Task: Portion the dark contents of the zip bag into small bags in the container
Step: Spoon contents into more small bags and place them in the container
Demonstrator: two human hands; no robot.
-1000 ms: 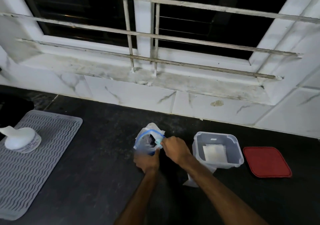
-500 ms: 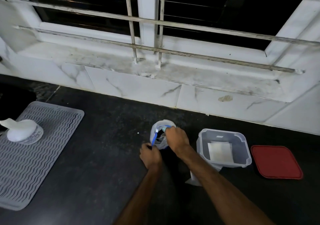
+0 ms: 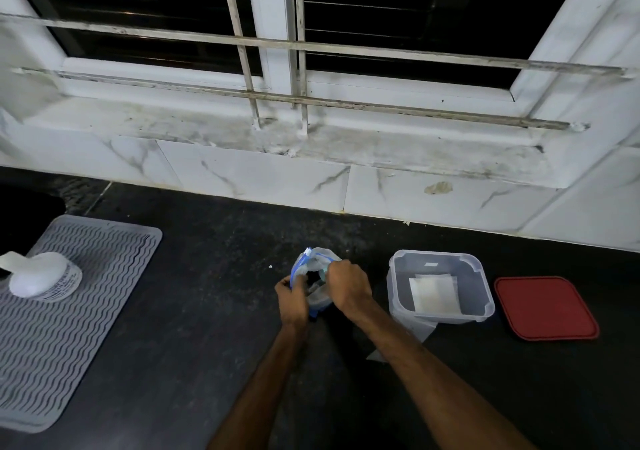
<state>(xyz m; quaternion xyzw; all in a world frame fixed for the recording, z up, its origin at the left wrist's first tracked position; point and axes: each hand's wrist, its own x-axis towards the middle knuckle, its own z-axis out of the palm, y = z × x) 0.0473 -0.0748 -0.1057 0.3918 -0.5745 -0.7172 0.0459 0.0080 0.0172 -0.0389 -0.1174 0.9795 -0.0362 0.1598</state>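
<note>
A clear zip bag (image 3: 314,265) with a blue zip strip stands on the dark counter, its mouth pulled open. Dark contents show inside it. My left hand (image 3: 293,297) grips the bag's left rim. My right hand (image 3: 348,286) grips the right rim, its fingers curled over the edge. To the right sits a clear square container (image 3: 440,286) with small pale bags (image 3: 434,293) lying flat on its bottom.
A red lid (image 3: 545,307) lies right of the container. Another clear bag (image 3: 414,333) pokes out under the container's near side. A grey ribbed mat (image 3: 52,325) with a white tub (image 3: 43,274) on it lies at the far left. A tiled wall and barred window rise behind.
Both hands have pulled the bag's mouth wider and lower. The left hand moved from under the bag up to its left rim. My view shifted slightly left.
</note>
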